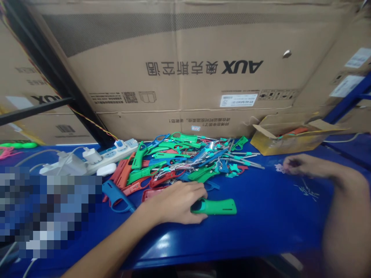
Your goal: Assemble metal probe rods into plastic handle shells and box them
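Observation:
My left hand [185,200] is closed on a green lighter casing [222,207], which lies low over the blue table, its long end pointing right. Part of the casing is hidden by my fingers. My right hand [301,165] is at the right, fingers curled together and slightly blurred. Small pale pink pieces [279,168] show at its fingertips; whether they are gripped or lying there is unclear. Below that hand lie several thin pale pins [308,191]. Beyond my left hand is a pile of green, red and blue lighter casings [168,154], with metal tubes [246,160] and white wires [179,166].
An open yellow-taped carton [285,143] with orange parts stands at the back right. A power strip [113,156] with plugs and cables sits at the left, beside a pixelated area. Large cardboard boxes [185,38] wall off the back of the blue table [261,239].

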The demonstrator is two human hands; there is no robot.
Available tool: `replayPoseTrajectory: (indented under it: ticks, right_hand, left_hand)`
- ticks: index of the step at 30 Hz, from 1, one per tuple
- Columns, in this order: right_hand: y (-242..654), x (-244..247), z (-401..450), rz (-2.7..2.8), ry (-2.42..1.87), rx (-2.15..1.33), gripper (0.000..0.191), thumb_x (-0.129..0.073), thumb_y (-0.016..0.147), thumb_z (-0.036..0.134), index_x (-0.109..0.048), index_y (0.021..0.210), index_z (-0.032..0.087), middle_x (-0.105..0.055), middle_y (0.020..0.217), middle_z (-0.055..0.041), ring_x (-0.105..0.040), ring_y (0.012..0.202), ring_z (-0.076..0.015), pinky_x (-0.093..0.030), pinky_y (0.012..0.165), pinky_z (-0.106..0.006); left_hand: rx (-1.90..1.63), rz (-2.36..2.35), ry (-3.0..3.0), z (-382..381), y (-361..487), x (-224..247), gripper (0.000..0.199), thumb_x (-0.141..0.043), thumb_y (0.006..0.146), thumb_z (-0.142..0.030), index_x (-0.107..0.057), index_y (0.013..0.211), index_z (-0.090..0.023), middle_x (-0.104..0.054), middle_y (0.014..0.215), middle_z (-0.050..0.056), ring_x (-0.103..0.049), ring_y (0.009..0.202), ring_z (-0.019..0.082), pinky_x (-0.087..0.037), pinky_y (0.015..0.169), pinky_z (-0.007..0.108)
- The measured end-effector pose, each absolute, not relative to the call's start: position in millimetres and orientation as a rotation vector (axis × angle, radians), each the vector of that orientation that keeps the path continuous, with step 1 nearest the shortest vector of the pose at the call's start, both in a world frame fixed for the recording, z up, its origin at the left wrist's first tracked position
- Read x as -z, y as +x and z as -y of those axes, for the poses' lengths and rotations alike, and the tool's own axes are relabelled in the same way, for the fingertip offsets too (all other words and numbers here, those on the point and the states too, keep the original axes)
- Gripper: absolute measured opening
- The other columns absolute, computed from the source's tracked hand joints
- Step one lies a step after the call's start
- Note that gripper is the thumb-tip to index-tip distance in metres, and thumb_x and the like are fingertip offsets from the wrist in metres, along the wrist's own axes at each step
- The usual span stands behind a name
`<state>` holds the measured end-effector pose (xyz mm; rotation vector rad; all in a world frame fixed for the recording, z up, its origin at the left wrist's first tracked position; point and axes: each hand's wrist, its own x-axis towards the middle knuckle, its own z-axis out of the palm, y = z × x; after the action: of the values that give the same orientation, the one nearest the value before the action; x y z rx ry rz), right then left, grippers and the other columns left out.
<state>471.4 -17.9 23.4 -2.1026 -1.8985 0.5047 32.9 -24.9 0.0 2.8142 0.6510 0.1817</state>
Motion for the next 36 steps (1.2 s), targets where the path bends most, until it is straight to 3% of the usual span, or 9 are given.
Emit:
replayPoseTrajectory:
  ticks: [3, 6, 9, 13, 18, 36]
  right_hand:
    - [451.7, -34.3, 18.5, 2.037, -1.813, -0.869, 0.022, -0.059, 0.083, 0.044, -0.064, 0.076, 0.023, -0.064, 0.075, -0.0079, -0.054, 0.064, -0.0175, -0.043, 0.056, -0.03]
    - [420.4, -44.3, 20.6, 2.096, -1.622, -0.824, 0.027, -0.061, 0.086, 0.049, -0.062, 0.081, 0.022, -0.059, 0.077, -0.0049, -0.051, 0.068, -0.0167, -0.043, 0.063, -0.03]
    - [378.8, -46.7, 22.9, 2.067, -1.368, -0.85, 0.025, -0.064, 0.087, 0.043, -0.059, 0.08, 0.02, -0.062, 0.089, -0.006, -0.055, 0.08, -0.0167, -0.045, 0.073, -0.03]
    - [329.5, -35.6, 23.1, 2.213, -0.983, -1.071, 0.017, -0.064, 0.089, 0.034, -0.06, 0.081, 0.02, -0.064, 0.089, -0.0034, -0.059, 0.084, -0.0157, -0.046, 0.077, -0.031]
    - [308.5, -16.7, 18.4, 2.409, -1.01, -1.246, 0.01, -0.061, 0.088, 0.027, -0.063, 0.082, 0.019, -0.068, 0.087, -0.001, -0.055, 0.073, -0.0123, -0.042, 0.067, -0.028]
    - [309.0, -9.8, 15.1, 2.437, -1.007, -1.347, 0.006, -0.06, 0.086, 0.018, -0.064, 0.082, 0.016, -0.067, 0.087, -0.002, -0.053, 0.073, -0.0111, -0.042, 0.068, -0.027]
  left_hand:
    - [-0.185, -0.645, 2.842, 26.0, 33.0, -0.2, 0.029, -0.064, 0.086, -0.043, -0.059, 0.102, -0.02, -0.065, 0.099, 0.003, -0.063, 0.09, 0.02, -0.047, 0.069, 0.03]
    - [-0.202, -0.655, 2.872, 26.4, 32.8, 1.3, 0.03, -0.063, 0.087, -0.045, -0.059, 0.104, -0.02, -0.063, 0.101, 0.003, -0.063, 0.092, 0.02, -0.048, 0.072, 0.03]
    - [-0.203, -0.693, 2.884, 25.4, 32.2, 3.1, 0.031, -0.061, 0.088, -0.046, -0.059, 0.104, -0.02, -0.063, 0.101, 0.004, -0.063, 0.091, 0.02, -0.049, 0.072, 0.031]
    - [-0.182, -0.733, 2.879, 23.0, 31.3, 3.8, 0.028, -0.06, 0.088, -0.044, -0.059, 0.101, -0.02, -0.063, 0.1, 0.004, -0.063, 0.087, 0.02, -0.048, 0.072, 0.031]
    - [-0.165, -0.747, 2.866, 21.8, 30.9, 4.2, 0.028, -0.061, 0.088, -0.045, -0.059, 0.101, -0.02, -0.063, 0.101, 0.004, -0.063, 0.086, 0.02, -0.047, 0.07, 0.031]
    - [-0.144, -0.773, 2.837, 19.8, 30.9, 5.5, 0.032, -0.061, 0.088, -0.049, -0.059, 0.103, -0.021, -0.063, 0.103, 0.003, -0.062, 0.086, 0.019, -0.044, 0.068, 0.03]
